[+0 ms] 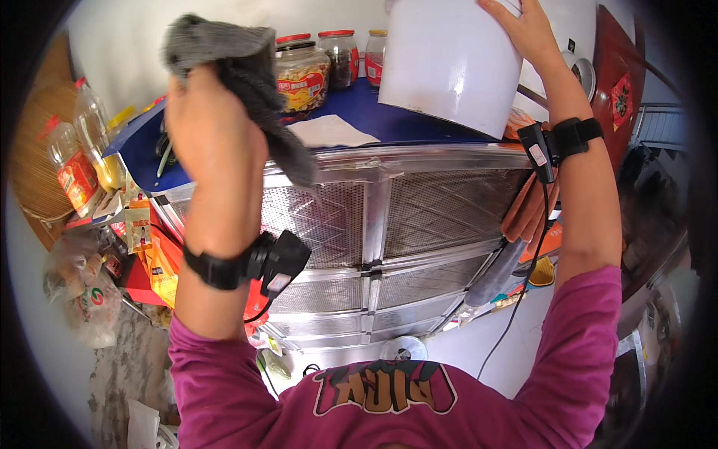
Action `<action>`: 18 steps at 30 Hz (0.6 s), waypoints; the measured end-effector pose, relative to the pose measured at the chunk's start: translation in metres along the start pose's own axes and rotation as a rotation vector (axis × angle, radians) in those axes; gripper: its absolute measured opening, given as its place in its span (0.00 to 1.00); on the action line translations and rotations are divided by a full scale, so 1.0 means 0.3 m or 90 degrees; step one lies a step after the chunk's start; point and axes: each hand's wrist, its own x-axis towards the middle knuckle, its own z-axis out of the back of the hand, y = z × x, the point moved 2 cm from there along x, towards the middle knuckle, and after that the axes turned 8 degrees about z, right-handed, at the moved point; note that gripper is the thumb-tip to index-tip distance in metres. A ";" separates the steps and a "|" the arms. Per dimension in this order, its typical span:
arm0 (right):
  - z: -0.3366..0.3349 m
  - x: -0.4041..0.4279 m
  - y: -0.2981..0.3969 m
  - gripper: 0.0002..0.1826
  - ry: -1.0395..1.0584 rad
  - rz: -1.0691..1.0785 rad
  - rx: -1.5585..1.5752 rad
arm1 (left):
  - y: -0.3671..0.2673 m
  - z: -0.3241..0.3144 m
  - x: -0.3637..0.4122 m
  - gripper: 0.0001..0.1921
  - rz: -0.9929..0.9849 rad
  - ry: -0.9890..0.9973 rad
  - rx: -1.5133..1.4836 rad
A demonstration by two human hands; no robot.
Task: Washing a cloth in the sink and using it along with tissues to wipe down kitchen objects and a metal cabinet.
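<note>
My left hand (210,123), blurred by motion, grips a dark grey cloth (252,67) that hangs down past the front edge of the blue cabinet top. On the right, my right hand (524,28) rests with spread fingers on the upper side of a large white bucket (451,62). The bucket is tilted, its lower edge over the blue surface (415,120); whether the hand grips its rim is cut off by the picture's edge. A pale flat sheet (334,132) lies between the cloth and the bucket. Each wrist wears a black strap with a small device.
Lidded jars (303,73) stand along the wall at the back. Plastic bottles (78,174) and food packets are at the left. The metal cabinet's mesh doors (443,207) face me. A brown towel (524,210) hangs at its right side, and a cable hangs from my right wrist device.
</note>
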 end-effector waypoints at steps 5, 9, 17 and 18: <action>-0.014 0.000 -0.003 0.27 0.018 0.025 0.034 | -0.063 -0.023 -0.122 0.09 0.076 0.130 -0.437; 0.005 0.010 -0.060 0.27 0.007 -0.019 0.062 | -0.028 -0.074 -0.088 0.12 0.221 0.059 -0.433; -0.007 0.010 -0.016 0.27 -0.003 -0.048 0.090 | 0.272 -0.407 -0.235 0.20 0.127 0.173 0.015; -0.008 0.008 -0.031 0.27 0.003 -0.030 0.092 | 0.268 -0.436 -0.249 0.21 -0.028 0.155 0.016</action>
